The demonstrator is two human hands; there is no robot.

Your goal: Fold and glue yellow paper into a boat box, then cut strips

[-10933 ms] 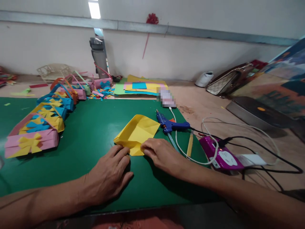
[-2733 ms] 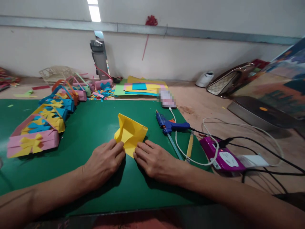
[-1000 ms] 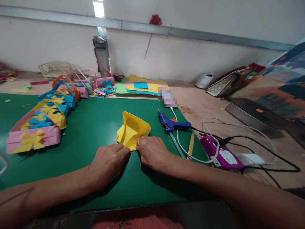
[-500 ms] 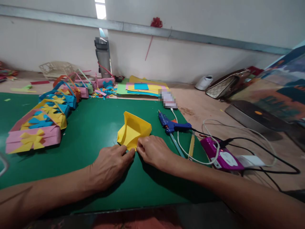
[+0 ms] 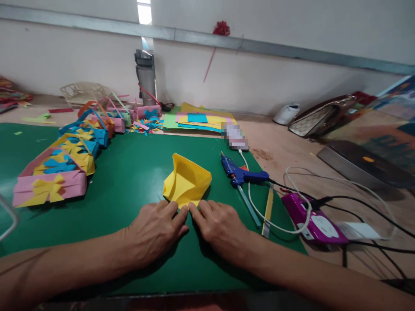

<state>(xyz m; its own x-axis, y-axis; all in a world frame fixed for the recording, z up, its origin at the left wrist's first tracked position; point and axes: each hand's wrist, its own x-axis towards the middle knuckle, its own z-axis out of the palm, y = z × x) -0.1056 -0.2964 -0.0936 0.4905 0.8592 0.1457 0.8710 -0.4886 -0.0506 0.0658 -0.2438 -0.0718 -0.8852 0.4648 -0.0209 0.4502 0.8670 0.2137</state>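
A folded yellow paper stands part open on the green board, its near edge under my fingers. My left hand has its fingers closed on the left part of that edge. On the right part, my right hand presses with curled fingers, its thumb and index close to the left thumb. The paper's near fold is partly hidden by my fingertips. Right of the paper lies a blue glue gun with a clear glue stick in its back. Beside it rests a yellow cutter knife.
Finished paper baskets with bows line the left side. Colored paper sheets, a phone and a grey bottle are at the back. A purple power strip with tangled cables lies right of the green board.
My right hand has slid down from the paper's right side to its near edge, level with my left hand. The whole view has shifted slightly.
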